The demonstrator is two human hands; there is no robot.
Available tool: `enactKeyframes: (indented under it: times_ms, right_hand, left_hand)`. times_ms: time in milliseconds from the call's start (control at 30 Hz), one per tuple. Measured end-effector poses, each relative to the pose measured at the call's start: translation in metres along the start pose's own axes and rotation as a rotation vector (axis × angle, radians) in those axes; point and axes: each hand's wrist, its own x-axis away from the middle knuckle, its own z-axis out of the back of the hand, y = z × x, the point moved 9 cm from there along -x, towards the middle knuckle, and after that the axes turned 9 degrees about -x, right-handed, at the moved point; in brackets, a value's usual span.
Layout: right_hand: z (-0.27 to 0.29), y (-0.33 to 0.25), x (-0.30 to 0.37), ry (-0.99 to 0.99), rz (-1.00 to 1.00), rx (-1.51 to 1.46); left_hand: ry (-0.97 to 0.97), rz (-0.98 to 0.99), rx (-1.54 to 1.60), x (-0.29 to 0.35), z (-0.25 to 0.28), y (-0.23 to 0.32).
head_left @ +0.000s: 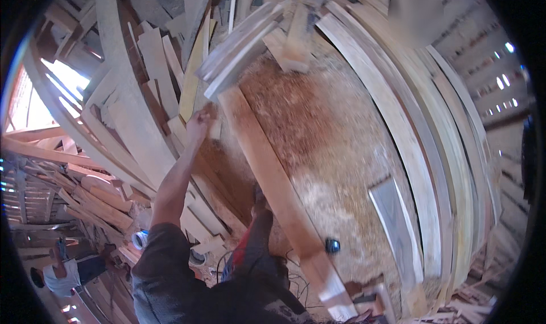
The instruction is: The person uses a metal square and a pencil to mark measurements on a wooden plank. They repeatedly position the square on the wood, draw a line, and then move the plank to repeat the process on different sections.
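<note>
Brown board (273,176) runs lengthwise ahead of the wearer, over the sawdust floor (341,113). Right hand (360,317) barely shows by its near end; can't tell if it's gripping. Left arm is stretched forward, elbow slightly bent; left hand (199,124) sits beyond, just left of the board's far end, fingers looking curled. Can't tell if they're clamped on anything. My read: step in hand is positioning the board; next move calls for steady support at both ends. Farther out, plank stacks flank both sides, left (122,68) and right (412,176).
</note>
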Motion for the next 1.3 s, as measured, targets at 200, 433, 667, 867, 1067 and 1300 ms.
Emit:
enactKeyframes:
  times_ms: [200,433,667,867,1067,1300]
  right_hand:
    - [-0.115,-0.126,0.027,-0.102,0.061,0.075]
    - [-0.184,-0.214,0.046,-0.152,0.071,0.128]
    - [-0.201,-0.232,0.050,-0.177,0.068,0.133]
    - [-0.185,-0.217,0.055,-0.183,0.060,0.086]
    - [-0.150,-0.172,0.064,-0.190,0.032,0.012]
    - [-0.071,-0.072,0.065,-0.196,0.077,-0.171]
  left_hand:
    - [-0.016,-0.149,-0.273,-0.240,-0.069,0.064]
    - [-0.207,-0.172,-0.553,-0.377,-0.176,0.129]
    - [-0.227,-0.126,-0.513,-0.406,-0.172,0.136]
    - [-0.401,-0.109,-0.378,-0.372,-0.151,0.160]
    - [-0.804,0.140,0.391,-0.278,-0.087,0.084]
    - [-0.643,0.270,1.394,-0.008,0.005,0.063]
